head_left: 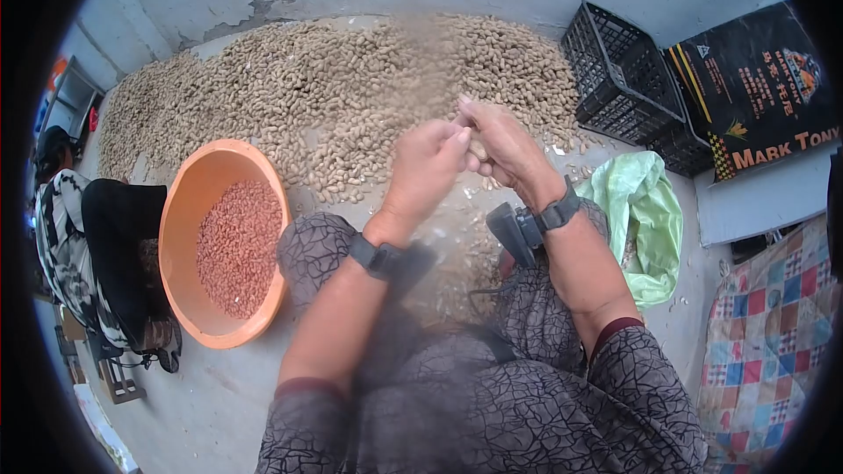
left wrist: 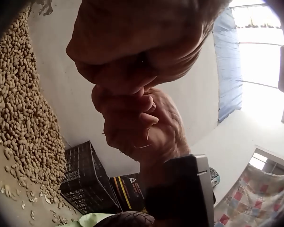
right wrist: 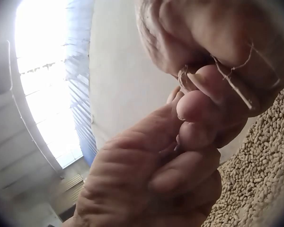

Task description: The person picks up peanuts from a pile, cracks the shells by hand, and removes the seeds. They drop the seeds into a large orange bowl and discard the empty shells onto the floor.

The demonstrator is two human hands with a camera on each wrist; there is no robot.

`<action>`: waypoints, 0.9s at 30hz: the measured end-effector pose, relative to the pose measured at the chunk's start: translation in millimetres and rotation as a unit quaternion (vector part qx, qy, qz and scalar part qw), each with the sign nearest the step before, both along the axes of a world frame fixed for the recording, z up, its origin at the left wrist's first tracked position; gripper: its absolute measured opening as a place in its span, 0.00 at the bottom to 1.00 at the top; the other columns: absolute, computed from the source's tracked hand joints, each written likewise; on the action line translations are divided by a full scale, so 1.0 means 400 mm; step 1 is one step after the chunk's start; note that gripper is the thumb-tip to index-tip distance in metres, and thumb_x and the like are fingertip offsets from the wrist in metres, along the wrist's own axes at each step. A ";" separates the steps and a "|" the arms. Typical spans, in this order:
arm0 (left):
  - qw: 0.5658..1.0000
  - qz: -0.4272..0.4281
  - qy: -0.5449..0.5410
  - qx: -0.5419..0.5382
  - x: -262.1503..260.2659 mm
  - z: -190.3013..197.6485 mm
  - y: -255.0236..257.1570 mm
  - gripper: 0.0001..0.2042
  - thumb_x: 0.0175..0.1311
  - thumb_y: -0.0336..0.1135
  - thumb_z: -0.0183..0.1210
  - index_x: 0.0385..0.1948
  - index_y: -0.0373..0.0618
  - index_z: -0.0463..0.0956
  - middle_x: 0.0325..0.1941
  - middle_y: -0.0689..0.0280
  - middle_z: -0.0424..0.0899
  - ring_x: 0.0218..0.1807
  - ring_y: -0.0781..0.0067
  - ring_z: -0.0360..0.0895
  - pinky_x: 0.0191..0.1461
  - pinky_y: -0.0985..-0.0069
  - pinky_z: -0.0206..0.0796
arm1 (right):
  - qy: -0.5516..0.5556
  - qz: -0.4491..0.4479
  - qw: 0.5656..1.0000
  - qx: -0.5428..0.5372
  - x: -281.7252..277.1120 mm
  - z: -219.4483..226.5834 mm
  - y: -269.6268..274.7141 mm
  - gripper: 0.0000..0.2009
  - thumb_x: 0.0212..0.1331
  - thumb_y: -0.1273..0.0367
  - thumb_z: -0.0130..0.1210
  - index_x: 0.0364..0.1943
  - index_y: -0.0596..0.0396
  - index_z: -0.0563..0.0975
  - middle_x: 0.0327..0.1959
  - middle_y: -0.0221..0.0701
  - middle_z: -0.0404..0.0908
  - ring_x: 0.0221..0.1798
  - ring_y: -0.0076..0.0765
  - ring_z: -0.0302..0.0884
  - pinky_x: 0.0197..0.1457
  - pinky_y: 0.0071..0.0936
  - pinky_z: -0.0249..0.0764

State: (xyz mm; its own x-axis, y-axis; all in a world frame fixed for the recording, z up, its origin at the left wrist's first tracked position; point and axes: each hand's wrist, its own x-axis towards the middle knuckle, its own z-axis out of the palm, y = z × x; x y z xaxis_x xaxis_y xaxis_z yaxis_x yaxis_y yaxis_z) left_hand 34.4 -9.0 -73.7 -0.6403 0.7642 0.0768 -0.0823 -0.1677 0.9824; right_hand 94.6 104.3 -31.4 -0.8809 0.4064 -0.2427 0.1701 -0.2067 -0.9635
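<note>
My left hand (head_left: 426,165) and right hand (head_left: 511,151) meet in front of my knees, fingertips touching. Between them a peanut in its shell (head_left: 478,150) shows in the head view, mostly covered by fingers. In the right wrist view, a bit of pale shell (right wrist: 183,78) sticks out where the curled fingers and thumbs of both hands come together. A thin dry twig (right wrist: 234,85) pokes out from under the right hand. The left wrist view shows both hands with bent fingers pressed together, the peanut hidden there.
Unshelled peanuts (head_left: 290,79) are heaped along the wall. An orange basin (head_left: 180,237) with red shelled kernels stands at left, beside a seated person (head_left: 79,254). At right are a black crate (head_left: 606,79), a green sack (head_left: 659,246) and a black printed bag (head_left: 755,88).
</note>
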 end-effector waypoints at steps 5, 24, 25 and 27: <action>0.998 -0.037 -0.007 -0.059 0.011 0.032 -0.008 0.07 0.63 0.34 0.53 0.33 0.40 0.71 0.26 0.67 0.78 0.23 0.90 0.68 0.21 0.93 0.57 | 0.002 -0.016 0.998 0.060 -0.007 -0.035 0.019 0.20 0.63 0.63 0.39 0.22 0.65 0.74 0.15 0.34 0.73 0.12 0.25 0.65 0.14 0.21 0.61; 0.954 -0.005 -0.260 0.149 -0.028 0.042 -0.028 0.08 0.65 0.34 0.51 0.37 0.39 0.72 0.23 0.71 0.73 0.18 0.90 0.59 0.19 0.92 0.48 | 0.112 0.086 0.958 -0.249 0.008 0.002 0.010 0.05 0.57 0.72 0.50 0.29 0.59 0.74 0.20 0.28 0.75 0.17 0.14 0.67 0.16 0.10 0.61; 0.951 -0.017 -0.256 0.171 -0.027 0.044 -0.027 0.09 0.65 0.34 0.51 0.39 0.38 0.72 0.23 0.71 0.73 0.18 0.90 0.59 0.19 0.92 0.49 | 0.112 0.087 0.958 -0.249 0.007 0.005 0.009 0.05 0.57 0.72 0.50 0.29 0.59 0.74 0.20 0.28 0.75 0.17 0.14 0.67 0.16 0.10 0.61; 0.958 -0.001 -0.235 0.161 -0.022 0.045 -0.021 0.08 0.65 0.34 0.50 0.38 0.39 0.72 0.23 0.71 0.73 0.18 0.90 0.60 0.19 0.92 0.49 | 0.106 0.080 0.946 -0.297 0.007 0.008 0.007 0.06 0.58 0.70 0.50 0.31 0.59 0.74 0.20 0.26 0.75 0.16 0.13 0.65 0.15 0.08 0.60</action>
State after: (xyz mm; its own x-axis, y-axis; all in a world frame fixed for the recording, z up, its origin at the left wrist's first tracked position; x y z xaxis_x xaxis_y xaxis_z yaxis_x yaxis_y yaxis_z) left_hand 25.5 -17.6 -55.7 -0.6600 0.7512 0.0128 -0.5044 -0.4557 0.7334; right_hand 97.4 107.0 -28.1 -0.9740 0.1107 -0.1978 0.0619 -0.7097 -0.7018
